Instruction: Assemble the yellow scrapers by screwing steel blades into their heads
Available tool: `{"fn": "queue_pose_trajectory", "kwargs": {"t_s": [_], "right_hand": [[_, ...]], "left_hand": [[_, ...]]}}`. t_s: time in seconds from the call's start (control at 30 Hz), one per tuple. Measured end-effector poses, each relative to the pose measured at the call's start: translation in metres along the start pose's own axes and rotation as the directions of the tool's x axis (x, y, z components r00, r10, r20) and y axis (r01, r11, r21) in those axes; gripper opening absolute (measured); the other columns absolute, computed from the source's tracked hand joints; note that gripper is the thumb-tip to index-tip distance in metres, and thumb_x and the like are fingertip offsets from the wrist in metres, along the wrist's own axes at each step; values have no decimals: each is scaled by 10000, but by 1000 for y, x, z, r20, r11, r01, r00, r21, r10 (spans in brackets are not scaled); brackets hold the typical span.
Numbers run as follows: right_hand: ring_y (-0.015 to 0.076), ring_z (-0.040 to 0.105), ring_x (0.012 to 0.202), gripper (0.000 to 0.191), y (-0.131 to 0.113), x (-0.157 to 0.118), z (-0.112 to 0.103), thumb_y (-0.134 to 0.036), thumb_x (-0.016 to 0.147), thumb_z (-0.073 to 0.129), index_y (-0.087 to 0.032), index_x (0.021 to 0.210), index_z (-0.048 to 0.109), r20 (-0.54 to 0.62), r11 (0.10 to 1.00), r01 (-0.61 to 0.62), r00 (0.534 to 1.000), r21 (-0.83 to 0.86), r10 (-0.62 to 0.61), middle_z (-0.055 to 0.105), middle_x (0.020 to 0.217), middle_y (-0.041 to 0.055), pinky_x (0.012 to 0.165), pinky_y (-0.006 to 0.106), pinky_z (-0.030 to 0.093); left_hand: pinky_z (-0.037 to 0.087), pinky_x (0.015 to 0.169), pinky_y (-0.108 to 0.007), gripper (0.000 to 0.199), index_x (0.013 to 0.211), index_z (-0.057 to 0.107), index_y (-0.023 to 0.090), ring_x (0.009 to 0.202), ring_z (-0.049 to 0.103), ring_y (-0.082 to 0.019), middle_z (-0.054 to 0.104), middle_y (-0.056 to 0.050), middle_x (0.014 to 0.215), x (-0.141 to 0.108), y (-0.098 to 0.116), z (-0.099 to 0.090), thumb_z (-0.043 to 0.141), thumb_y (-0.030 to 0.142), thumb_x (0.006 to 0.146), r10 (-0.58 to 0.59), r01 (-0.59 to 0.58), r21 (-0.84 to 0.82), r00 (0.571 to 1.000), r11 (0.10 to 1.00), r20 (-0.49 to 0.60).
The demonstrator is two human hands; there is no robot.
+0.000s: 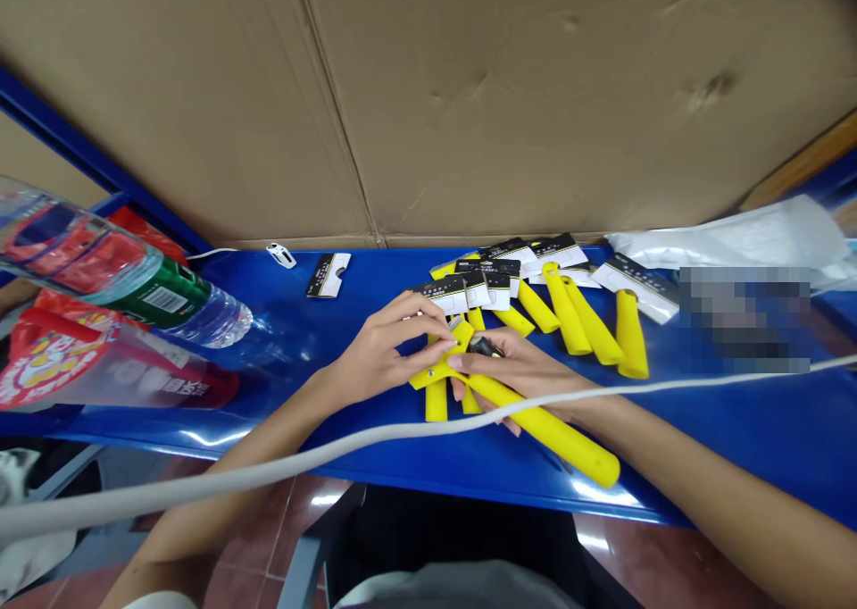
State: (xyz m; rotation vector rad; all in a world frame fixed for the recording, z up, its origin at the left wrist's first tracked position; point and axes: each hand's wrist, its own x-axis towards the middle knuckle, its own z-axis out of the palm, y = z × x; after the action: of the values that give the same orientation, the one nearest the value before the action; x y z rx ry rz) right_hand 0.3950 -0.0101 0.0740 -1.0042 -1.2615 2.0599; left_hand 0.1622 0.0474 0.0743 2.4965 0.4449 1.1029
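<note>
My left hand [392, 346] and my right hand [519, 368] meet over the middle of a blue table [281, 395]. Both hold a long yellow rubber handle [553, 429], its flat, wider end under my left fingertips. A small black part [485, 347] shows by my right thumb, and I cannot tell what it is. Several more yellow handles [593, 323] lie just beyond my right hand. Black-and-white printed card tags [499, 265] are piled beside them, nearest my left hand.
A lone card tag [328, 275] and a small white device [281, 255] on a cable lie at the far left. A water bottle [214, 316] and red-printed plastic packaging [80, 368] are at the left. A white plastic sheet [729, 238] lies far right. A grey cable [268, 471] crosses in front.
</note>
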Motion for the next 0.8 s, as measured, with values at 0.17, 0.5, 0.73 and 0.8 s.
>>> {"fn": "queue_pose_trajectory", "kwargs": {"t_s": [0.17,0.5,0.73,0.8], "right_hand": [[116,664,478,421,7,1,-3,-547,906,911,-155,933,758,-19,1000,4,1000,-15,-4,808,860,56,366,207,554],[125,689,508,445,12,3,-6,-534,892,935,-168,1041,730,-24,998,13,1000,58,-12,818,894,47,373,210,566],[113,618,408,419,6,3,-4,-525,874,940,-149,918,760,-14,997,36,999,70,-35,747,660,5,340,188,512],[110,600,386,421,4,3,-2,-529,875,937,-148,885,759,-31,996,42,999,81,-39,710,595,-4,333,176,486]], "left_hand": [[583,877,-385,51,1084,783,222,963,727,-200,774,-75,1055,0,-1,0,762,190,1051,81,-82,82,997,993,10],[607,912,-467,246,1216,771,302,1082,730,-263,809,-89,1238,-8,-6,-8,737,183,1003,201,-219,228,974,949,100],[626,921,-498,364,1313,742,269,1140,711,-301,803,-123,1279,-8,-2,-11,747,179,961,249,-281,296,958,913,142],[628,935,-509,385,1349,733,261,1140,709,-301,800,-130,1292,-7,-3,-11,746,184,972,246,-267,291,963,919,109]]}}
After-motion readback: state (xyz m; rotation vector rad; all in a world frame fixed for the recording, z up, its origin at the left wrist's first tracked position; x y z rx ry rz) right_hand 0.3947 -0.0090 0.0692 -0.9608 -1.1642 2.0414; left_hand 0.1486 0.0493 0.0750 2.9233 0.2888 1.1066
